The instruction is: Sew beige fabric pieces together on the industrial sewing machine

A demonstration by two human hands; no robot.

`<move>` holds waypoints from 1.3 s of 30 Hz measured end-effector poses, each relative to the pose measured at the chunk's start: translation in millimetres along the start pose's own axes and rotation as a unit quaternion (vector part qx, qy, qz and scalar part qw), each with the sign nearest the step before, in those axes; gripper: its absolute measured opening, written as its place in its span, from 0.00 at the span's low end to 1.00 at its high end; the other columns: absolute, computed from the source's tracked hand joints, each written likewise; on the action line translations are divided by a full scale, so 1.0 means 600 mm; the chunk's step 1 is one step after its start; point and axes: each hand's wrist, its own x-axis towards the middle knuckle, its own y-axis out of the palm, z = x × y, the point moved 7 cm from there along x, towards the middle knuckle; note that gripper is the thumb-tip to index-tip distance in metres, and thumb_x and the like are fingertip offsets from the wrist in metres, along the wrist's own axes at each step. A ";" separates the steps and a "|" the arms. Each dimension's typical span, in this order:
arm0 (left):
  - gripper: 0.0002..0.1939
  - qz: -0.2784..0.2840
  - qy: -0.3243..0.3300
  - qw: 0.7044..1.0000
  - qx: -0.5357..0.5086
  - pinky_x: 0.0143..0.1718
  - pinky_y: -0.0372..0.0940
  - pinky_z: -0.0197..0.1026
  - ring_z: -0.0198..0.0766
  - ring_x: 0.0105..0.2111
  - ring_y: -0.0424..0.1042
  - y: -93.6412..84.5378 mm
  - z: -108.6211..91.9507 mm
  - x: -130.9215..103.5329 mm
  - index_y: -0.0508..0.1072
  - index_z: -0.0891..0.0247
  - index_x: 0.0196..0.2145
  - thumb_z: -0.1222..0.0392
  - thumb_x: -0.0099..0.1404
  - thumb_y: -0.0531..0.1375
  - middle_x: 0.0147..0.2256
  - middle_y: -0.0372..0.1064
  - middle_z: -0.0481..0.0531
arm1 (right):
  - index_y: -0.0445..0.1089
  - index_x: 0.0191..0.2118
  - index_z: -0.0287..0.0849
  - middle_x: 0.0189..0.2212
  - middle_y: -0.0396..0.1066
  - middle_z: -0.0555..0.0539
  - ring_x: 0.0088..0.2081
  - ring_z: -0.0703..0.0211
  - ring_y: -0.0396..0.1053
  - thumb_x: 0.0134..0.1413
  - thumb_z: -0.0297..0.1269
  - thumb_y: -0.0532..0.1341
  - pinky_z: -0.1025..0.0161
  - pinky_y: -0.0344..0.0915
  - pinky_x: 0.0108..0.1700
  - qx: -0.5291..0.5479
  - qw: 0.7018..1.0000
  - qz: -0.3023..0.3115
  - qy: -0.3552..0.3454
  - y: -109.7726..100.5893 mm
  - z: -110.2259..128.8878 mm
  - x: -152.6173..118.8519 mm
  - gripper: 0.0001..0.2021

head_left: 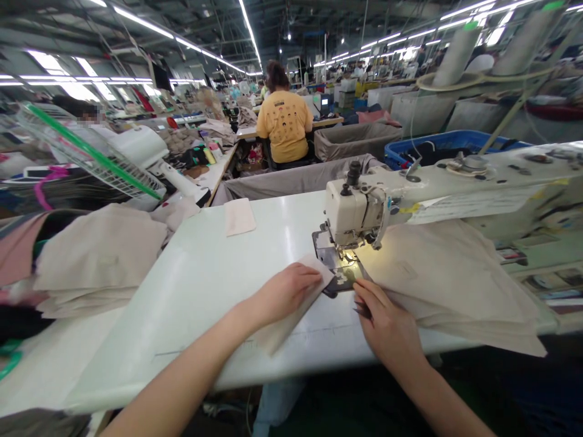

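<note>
My left hand (291, 288) is closed on a small cream fabric piece (285, 328), its fingertips pinching the cloth near the corner that reaches the dark needle plate (339, 282). To the right, my right hand (385, 315) has its fingers pressed together at the front edge of that plate. A small dark pointed tool (363, 309) sticks out from under its curled fingers; its exact kind is mostly hidden. Just beyond both hands stands the sewing machine head (353, 209), its lamp lighting the needle area. Whether the fabric lies under the presser foot I cannot tell.
A stack of cream fabric panels (446, 273) lies right of the needle. Another small cream piece (240, 217) rests at the table's back. Piled cloth (100, 255) and a tilted fan (91, 149) stand left. A co-worker in a yellow shirt (286, 124) sits ahead.
</note>
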 end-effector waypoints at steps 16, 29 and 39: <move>0.15 0.118 -0.361 0.899 0.220 0.33 0.69 0.48 0.53 0.37 0.77 -0.015 0.063 -0.065 0.71 0.68 0.42 0.57 0.71 0.48 0.37 0.73 0.62 | 0.73 0.53 0.42 0.47 0.74 0.44 0.34 0.59 0.74 0.49 0.18 0.52 0.65 0.70 0.35 0.039 0.974 0.209 -0.084 0.002 0.023 -0.015 0.27; 0.19 -0.028 0.035 0.993 0.112 0.63 0.59 0.47 0.46 0.60 0.65 0.075 -0.079 0.033 0.66 0.70 0.58 0.60 0.74 0.53 0.58 0.67 0.61 | 0.73 0.54 0.38 0.56 0.73 0.39 0.44 0.53 0.77 0.55 0.18 0.49 0.59 0.74 0.46 0.010 0.967 0.234 -0.096 -0.001 0.014 -0.004 0.25; 0.18 -0.032 -0.055 0.992 0.113 0.52 0.68 0.50 0.51 0.53 0.67 0.062 -0.054 0.081 0.67 0.65 0.56 0.57 0.71 0.57 0.53 0.68 0.60 | 0.72 0.55 0.40 0.59 0.71 0.41 0.46 0.53 0.78 0.57 0.18 0.50 0.60 0.74 0.46 -0.037 0.968 0.247 -0.024 0.022 -0.010 0.030 0.25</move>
